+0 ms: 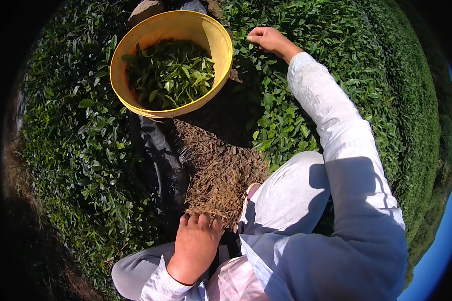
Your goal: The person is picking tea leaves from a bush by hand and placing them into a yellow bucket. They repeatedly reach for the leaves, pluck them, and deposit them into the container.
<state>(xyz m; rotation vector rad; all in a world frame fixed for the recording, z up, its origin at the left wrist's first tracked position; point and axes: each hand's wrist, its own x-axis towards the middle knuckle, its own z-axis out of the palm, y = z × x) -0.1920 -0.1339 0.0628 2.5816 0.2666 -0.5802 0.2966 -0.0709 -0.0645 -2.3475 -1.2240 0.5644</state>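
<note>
My right hand point(269, 40) reaches out over the bush on the right, thumb and fingers drawn together among the leaf tips. A small pale leaf point(251, 46) shows just under these fingers; whether they grip it is unclear. Left of that hand stands a yellow plastic bucket point(223, 75), partly filled with loose picked green leaves point(173, 79). Back upward, my left hand point(197, 244) hangs in front of my lap with its fingers bent. Its palm is hidden, so anything inside it cannot be seen.
Dense leafy bushes, which look like tea, line both the left point(86, 150) and the right point(361, 75). Between them runs a path of dry straw and dead leaves point(222, 169). Black plastic sheeting point(158, 158) edges it. A stone point(145, 11) lies behind the bucket.
</note>
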